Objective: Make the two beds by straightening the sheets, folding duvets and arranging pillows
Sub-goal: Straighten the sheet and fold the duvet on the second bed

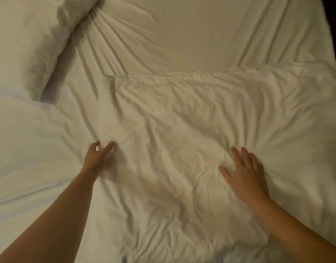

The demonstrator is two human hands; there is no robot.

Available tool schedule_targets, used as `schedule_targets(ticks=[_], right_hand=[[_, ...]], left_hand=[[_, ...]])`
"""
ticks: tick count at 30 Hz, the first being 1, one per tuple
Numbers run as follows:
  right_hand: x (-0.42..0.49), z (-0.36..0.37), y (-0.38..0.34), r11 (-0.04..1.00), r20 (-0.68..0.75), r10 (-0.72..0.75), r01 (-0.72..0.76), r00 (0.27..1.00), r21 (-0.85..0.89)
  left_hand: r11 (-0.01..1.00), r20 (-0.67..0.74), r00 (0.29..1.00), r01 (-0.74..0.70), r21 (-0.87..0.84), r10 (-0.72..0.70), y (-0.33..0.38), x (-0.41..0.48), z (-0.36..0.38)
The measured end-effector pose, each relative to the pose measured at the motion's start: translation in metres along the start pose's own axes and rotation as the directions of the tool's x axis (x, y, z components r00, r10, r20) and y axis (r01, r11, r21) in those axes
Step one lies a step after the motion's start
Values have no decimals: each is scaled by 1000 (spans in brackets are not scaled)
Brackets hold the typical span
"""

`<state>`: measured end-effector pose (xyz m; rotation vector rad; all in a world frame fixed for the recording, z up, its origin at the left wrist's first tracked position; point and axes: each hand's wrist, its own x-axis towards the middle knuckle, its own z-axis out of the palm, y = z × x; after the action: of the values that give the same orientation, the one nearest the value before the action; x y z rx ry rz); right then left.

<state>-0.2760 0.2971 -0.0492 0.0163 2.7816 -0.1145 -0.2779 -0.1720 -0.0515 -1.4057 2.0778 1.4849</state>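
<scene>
On the bed [324, 46], its sheet [182, 35] bare toward a pillow [34, 40] at upper left, the rumpled duvet [172, 120] covers the near half, the right hand [245, 173] pressing flat on it and the left hand [100, 156] at its left edge with an open, empty grip: smoothing seems underway, and folding next needs an edge grasped.

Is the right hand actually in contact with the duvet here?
Touching. The head view shows the right hand lying flat, fingers spread, on the duvet, with creases fanning out around it.
</scene>
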Motion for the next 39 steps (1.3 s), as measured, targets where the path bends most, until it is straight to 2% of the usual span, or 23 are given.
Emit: schedule_targets(ticks=[4, 7, 11, 13, 15, 20, 23, 27, 30, 34, 39], right_hand=[[-23, 17, -37, 998, -28, 63, -64, 998, -10], [-51, 29, -74, 995, -73, 103, -103, 992, 4], [-103, 39, -153, 988, -113, 110, -97, 988, 119], [-135, 45, -195, 980, -109, 60, -38, 992, 197], [-166, 51, -235, 969, -48, -7, 19, 999, 246], [-219, 74, -308, 953, 57, -43, 24, 997, 303], [-233, 91, -327, 967, 111, 10, -38, 994, 252], [-247, 107, -346, 967, 158, 99, -132, 983, 216], [-254, 113, -366, 970, 131, 139, -162, 982, 181], [-261, 117, -401, 961, 2, 197, -194, 980, 197], [-269, 147, -447, 930, 96, 341, -351, 935, 107]], left_hand=[[991, 121, 993, 2, -135, 14, 4, 44, -6], [989, 173, 984, -12, -145, 37, 14, 67, -13], [987, 343, 939, 18, -159, 38, 28, 85, -21], [990, 330, 943, 0, -141, 47, 30, 87, -22], [994, 250, 966, -47, -100, 71, 31, 84, -23], [990, 217, 966, -134, -33, 138, 34, 69, -35], [988, 252, 956, -151, -22, 151, 39, 66, -38], [996, 327, 942, -67, -55, 81, 50, 75, -41], [995, 349, 934, -51, -87, 79, 46, 94, -35], [991, 421, 902, -45, -125, 94, 45, 114, -29], [991, 462, 877, -122, -45, 129, 48, 121, -37]])
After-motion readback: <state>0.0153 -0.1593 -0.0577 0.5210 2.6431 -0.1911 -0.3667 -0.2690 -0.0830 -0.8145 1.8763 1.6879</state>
